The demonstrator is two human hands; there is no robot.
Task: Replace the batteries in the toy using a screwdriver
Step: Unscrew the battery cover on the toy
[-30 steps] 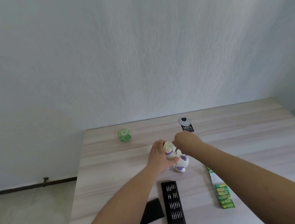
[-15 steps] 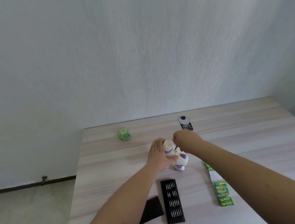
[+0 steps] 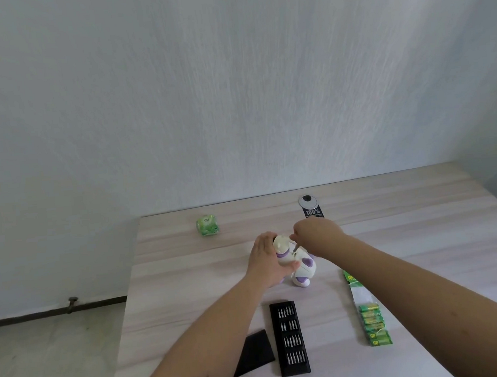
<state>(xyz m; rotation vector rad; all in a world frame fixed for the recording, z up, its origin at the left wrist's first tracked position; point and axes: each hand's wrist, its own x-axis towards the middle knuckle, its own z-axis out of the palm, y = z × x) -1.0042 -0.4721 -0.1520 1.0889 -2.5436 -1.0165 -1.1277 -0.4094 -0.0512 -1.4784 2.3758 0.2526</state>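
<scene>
Pale wood-grain worktop [image 3: 410, 234] is carrying everything, butted against a grey-white wall. Near my edge of it, a black tray of screwdriver bits [image 3: 289, 338] is lying lengthwise, with a black lid [image 3: 254, 353] just beside it on the left. To the right, a strip of green batteries [image 3: 373, 323] in torn packaging is lying along the worktop. At the middle, the white and purple toy [image 3: 300, 263] is sitting tipped on the surface. I am wrapping my left hand [image 3: 267, 262] around its left side, grip clamped on the body with the thumb across the front. My right hand [image 3: 317, 235] is hovering just above the toy, its grip closed on a thin screwdriver [image 3: 295, 247] whose tip is pointing down at the toy's body. Further back, a small green packet [image 3: 207, 226] is resting near the left corner, and a black and white tag [image 3: 311, 208] printed "100%" is lying just beyond my right hand.
</scene>
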